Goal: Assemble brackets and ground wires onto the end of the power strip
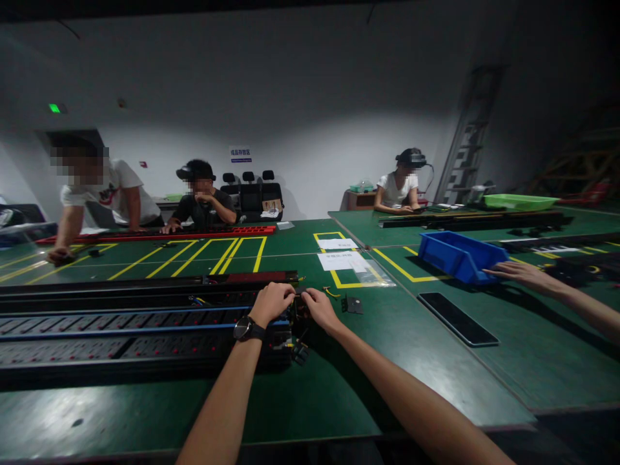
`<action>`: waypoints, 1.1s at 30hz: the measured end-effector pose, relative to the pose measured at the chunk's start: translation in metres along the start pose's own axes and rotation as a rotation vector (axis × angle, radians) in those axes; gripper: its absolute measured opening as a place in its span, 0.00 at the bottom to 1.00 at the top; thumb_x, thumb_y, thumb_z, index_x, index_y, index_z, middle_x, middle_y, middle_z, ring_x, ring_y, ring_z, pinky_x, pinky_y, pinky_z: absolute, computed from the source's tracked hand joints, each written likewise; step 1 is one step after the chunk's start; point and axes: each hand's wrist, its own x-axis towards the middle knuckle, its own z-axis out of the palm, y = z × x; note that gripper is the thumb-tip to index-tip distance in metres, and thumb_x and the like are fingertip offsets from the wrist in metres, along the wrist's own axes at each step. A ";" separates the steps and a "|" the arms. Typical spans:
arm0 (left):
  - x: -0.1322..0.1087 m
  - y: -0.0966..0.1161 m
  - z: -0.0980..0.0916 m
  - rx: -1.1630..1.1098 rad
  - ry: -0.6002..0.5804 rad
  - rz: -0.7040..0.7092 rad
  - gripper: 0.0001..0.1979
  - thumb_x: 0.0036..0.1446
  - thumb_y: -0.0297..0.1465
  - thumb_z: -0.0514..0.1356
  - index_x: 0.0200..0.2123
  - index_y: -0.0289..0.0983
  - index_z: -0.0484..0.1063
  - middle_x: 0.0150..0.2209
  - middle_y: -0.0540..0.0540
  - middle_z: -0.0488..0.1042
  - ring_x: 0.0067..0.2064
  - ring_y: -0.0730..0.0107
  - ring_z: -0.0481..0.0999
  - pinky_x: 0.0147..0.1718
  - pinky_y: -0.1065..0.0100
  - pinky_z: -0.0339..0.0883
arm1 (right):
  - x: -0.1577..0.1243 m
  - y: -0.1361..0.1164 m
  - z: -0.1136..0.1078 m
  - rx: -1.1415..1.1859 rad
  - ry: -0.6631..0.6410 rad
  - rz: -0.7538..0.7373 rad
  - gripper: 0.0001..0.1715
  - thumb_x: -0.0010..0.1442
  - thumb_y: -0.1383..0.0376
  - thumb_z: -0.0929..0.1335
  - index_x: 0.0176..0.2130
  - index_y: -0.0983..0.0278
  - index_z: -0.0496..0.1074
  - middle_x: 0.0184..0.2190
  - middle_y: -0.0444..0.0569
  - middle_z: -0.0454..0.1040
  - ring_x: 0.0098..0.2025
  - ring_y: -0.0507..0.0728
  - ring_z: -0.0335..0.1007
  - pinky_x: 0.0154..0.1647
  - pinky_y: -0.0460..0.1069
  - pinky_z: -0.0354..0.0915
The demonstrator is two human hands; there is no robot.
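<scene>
Long black power strips [184,345] with rows of sockets and blue edges lie side by side on the green table. At their right end, my left hand [274,302], with a watch on its wrist, has its fingers closed on something small and dark. My right hand [320,310] meets it there, thumb and fingers pinched at the same spot. What they hold is too small and dark to make out. Black end parts [300,352] and wires sit just below the hands. A black bracket [352,305] lies to the right of my right hand.
A phone [458,318] lies on the table at right. Another person's hand [527,276] touches a blue bin [460,257]. White papers [341,261] lie ahead. Three people are across the tables, near a red strip [232,232] and a green tray [520,203].
</scene>
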 end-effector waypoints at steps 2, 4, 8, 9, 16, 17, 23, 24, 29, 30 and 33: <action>0.000 0.000 0.000 0.000 0.001 -0.002 0.13 0.63 0.36 0.56 0.43 0.46 0.81 0.43 0.47 0.82 0.46 0.63 0.80 0.44 0.69 0.69 | 0.000 0.000 0.000 -0.003 -0.001 -0.005 0.14 0.63 0.59 0.62 0.33 0.63 0.72 0.26 0.46 0.75 0.24 0.54 0.70 0.23 0.45 0.62; 0.000 0.000 0.000 0.000 -0.006 -0.005 0.13 0.64 0.36 0.56 0.43 0.46 0.81 0.43 0.47 0.82 0.46 0.63 0.80 0.44 0.69 0.69 | 0.000 0.001 0.000 -0.005 0.002 -0.007 0.14 0.63 0.59 0.62 0.33 0.63 0.72 0.26 0.46 0.75 0.24 0.54 0.70 0.23 0.45 0.63; -0.001 0.000 -0.001 0.002 -0.001 0.000 0.13 0.64 0.37 0.56 0.43 0.46 0.80 0.42 0.47 0.82 0.46 0.63 0.80 0.43 0.69 0.69 | 0.000 0.001 0.000 -0.002 0.000 0.000 0.13 0.63 0.59 0.62 0.33 0.63 0.72 0.26 0.45 0.74 0.23 0.53 0.69 0.23 0.45 0.63; -0.001 0.000 -0.001 0.003 0.002 0.001 0.13 0.64 0.37 0.56 0.43 0.46 0.80 0.42 0.47 0.82 0.46 0.63 0.80 0.43 0.69 0.69 | 0.000 0.000 0.000 0.000 -0.002 0.000 0.13 0.63 0.59 0.62 0.33 0.63 0.72 0.26 0.45 0.74 0.22 0.53 0.69 0.22 0.45 0.63; -0.001 0.001 -0.002 -0.006 -0.003 0.003 0.13 0.64 0.37 0.56 0.43 0.46 0.81 0.43 0.47 0.82 0.46 0.63 0.80 0.44 0.69 0.69 | -0.001 -0.002 0.000 0.027 -0.005 0.009 0.14 0.62 0.58 0.62 0.33 0.63 0.72 0.26 0.46 0.75 0.23 0.54 0.70 0.22 0.46 0.64; -0.001 0.001 -0.002 -0.008 -0.004 0.003 0.13 0.64 0.37 0.56 0.43 0.46 0.81 0.43 0.47 0.82 0.46 0.63 0.80 0.44 0.69 0.69 | -0.001 -0.001 0.000 0.032 -0.007 0.010 0.14 0.62 0.58 0.62 0.33 0.63 0.72 0.26 0.46 0.74 0.23 0.54 0.70 0.22 0.46 0.64; -0.001 0.001 -0.002 -0.012 -0.014 -0.017 0.12 0.64 0.36 0.57 0.44 0.46 0.81 0.43 0.46 0.82 0.46 0.64 0.80 0.45 0.69 0.69 | 0.000 0.001 0.000 0.002 -0.008 0.005 0.14 0.62 0.58 0.62 0.33 0.63 0.71 0.26 0.45 0.74 0.24 0.54 0.69 0.23 0.46 0.63; -0.001 0.001 -0.002 -0.010 -0.013 -0.015 0.12 0.64 0.36 0.57 0.43 0.46 0.81 0.43 0.46 0.82 0.46 0.64 0.80 0.45 0.69 0.69 | 0.000 0.001 0.000 -0.009 -0.005 -0.002 0.14 0.62 0.58 0.62 0.33 0.63 0.71 0.26 0.45 0.74 0.24 0.54 0.69 0.24 0.46 0.63; -0.001 0.000 -0.001 -0.011 -0.009 0.001 0.13 0.64 0.37 0.56 0.44 0.46 0.81 0.44 0.46 0.82 0.46 0.63 0.80 0.46 0.68 0.69 | 0.001 0.002 0.000 -0.026 0.014 -0.025 0.15 0.62 0.57 0.62 0.31 0.63 0.70 0.26 0.45 0.72 0.26 0.54 0.69 0.25 0.46 0.63; -0.001 0.000 -0.001 -0.011 -0.011 0.001 0.13 0.64 0.37 0.56 0.44 0.46 0.81 0.44 0.46 0.82 0.46 0.63 0.80 0.46 0.68 0.69 | 0.000 0.002 0.000 -0.021 0.011 -0.022 0.15 0.62 0.56 0.62 0.31 0.63 0.70 0.26 0.45 0.72 0.26 0.54 0.69 0.25 0.46 0.63; -0.001 0.000 -0.002 -0.011 -0.012 0.000 0.13 0.64 0.37 0.56 0.44 0.46 0.81 0.43 0.46 0.82 0.46 0.63 0.80 0.45 0.69 0.69 | 0.000 0.002 0.001 0.017 -0.005 -0.001 0.15 0.62 0.56 0.62 0.32 0.63 0.70 0.26 0.45 0.72 0.24 0.54 0.69 0.23 0.46 0.64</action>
